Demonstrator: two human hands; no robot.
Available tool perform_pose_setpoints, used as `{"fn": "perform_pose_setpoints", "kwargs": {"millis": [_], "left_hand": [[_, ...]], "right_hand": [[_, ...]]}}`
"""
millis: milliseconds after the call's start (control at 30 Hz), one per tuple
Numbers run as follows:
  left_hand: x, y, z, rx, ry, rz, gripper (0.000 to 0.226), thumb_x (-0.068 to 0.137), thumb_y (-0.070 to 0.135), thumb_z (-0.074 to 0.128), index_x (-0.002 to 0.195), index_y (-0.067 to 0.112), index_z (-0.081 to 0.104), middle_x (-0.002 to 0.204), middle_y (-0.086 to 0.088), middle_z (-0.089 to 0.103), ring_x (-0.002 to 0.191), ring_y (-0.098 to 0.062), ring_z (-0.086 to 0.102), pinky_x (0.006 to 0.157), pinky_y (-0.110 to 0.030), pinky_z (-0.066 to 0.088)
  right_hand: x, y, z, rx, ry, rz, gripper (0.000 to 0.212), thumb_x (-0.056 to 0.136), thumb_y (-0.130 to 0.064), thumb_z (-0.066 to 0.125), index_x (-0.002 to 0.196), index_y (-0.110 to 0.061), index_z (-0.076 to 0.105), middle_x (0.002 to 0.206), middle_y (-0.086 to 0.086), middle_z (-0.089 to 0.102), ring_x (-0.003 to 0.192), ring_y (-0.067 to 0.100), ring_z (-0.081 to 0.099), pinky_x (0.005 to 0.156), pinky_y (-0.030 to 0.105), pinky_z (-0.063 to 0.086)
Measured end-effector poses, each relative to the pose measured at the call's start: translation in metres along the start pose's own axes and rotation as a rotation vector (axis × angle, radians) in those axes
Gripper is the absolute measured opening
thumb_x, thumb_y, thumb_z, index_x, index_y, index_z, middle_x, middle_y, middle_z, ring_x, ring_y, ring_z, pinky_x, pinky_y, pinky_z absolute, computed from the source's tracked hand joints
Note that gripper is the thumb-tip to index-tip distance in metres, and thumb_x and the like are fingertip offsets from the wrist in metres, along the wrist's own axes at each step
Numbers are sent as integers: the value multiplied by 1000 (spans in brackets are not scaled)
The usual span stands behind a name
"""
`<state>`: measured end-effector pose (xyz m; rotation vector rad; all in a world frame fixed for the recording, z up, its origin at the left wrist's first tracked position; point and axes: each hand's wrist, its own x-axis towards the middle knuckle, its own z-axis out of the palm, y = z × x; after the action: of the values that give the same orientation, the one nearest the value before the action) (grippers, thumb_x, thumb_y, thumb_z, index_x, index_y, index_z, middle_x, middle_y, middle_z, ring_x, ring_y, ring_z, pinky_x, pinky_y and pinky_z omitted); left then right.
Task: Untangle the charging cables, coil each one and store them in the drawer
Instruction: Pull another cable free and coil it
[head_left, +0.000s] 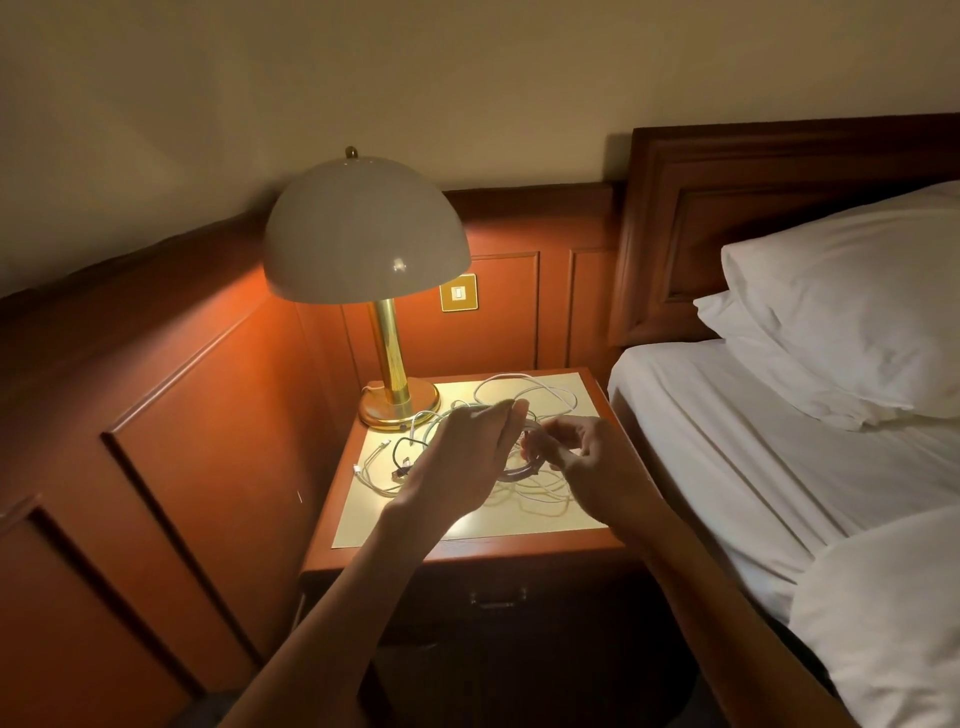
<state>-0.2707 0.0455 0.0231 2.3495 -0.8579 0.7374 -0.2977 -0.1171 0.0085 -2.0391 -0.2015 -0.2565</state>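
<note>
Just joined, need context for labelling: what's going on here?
A person is coiling one cable above the nightstand. The right hand pinches the coil, which lies against the palm side of the left hand; that hand's grip is hidden. Other white cables and a dark cable lie loose and tangled on top, beside the lit lamp. The drawer below looks closed.
</note>
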Motion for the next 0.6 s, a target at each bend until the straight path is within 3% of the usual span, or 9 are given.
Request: {"fn": "perform_pose_setpoints", "kwargs": {"millis": [100,267,400,600], "left_hand": [[0,-4,3,36,14,54,33,101,27,38,91,10,64,63,10,52,45,0,39,51,-6,26],[-1,-5,5,-57,49,41,33,103,30,37,88,13,61,67,12,54,49,3,46,52,-5,31],[-3,-9,11,-54,32,53,29,103,28,39,88,14,60,69,13,53,50,-3,48,55,-10,35],[-6,-7,15,-200,-11,37,37,104,31,38,87,10,64,67,18,55,59,9,58,54,-4,36]], "right_hand": [[7,3,-4,274,-125,189,13,94,-28,67,93,-16,74,97,-4,76,95,17,71,87,30,56],[13,6,-12,512,-255,278,10,93,-12,65,97,-12,74,101,-2,77,105,22,69,79,29,55],[15,13,-12,529,-274,302,15,91,-10,68,103,-3,74,105,6,76,105,25,70,82,32,57],[9,19,2,447,-126,163,14,86,-20,75,91,-6,76,85,8,77,83,24,75,70,33,61]]}}
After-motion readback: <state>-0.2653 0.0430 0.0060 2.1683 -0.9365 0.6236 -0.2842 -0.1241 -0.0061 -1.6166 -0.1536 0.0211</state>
